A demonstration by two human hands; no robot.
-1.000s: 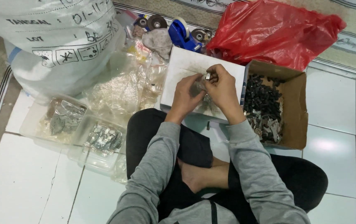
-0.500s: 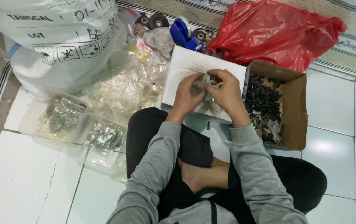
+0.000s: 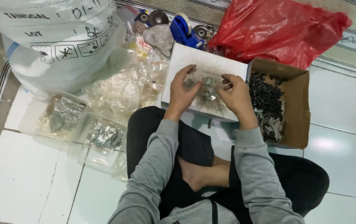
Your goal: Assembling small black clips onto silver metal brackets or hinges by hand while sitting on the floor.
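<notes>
1. Hands meet over a white box point(image 3: 211, 66) that rests in front of the person's crossed legs — the left hand point(image 3: 183, 93) and the right hand point(image 3: 236, 94) face each other, close but not touching.
2. Between them lies a small clear bag of metal pieces point(image 3: 208, 92); the left hand's fingers point(image 3: 188, 72) curl around its near edge, while the right hand's fingertips point(image 3: 227, 79) pinch its other edge.
3. Just right of the right hand stands an open cardboard box point(image 3: 298, 108) holding dark and grey small parts point(image 3: 266, 105).
4. Beyond the right hand, past the cardboard box, sits a crumpled red plastic bag point(image 3: 277, 29).
5. Ahead of the left hand lie a blue tape dispenser point(image 3: 184, 33) and a heap of empty clear plastic bags point(image 3: 124, 83).
6. Well left of the left hand, two clear plastic tubs point(image 3: 37, 120) hold bagged metal pieces — one just beside the other.
7. Farther ahead on that side looms a large white sack point(image 3: 57, 45).
</notes>
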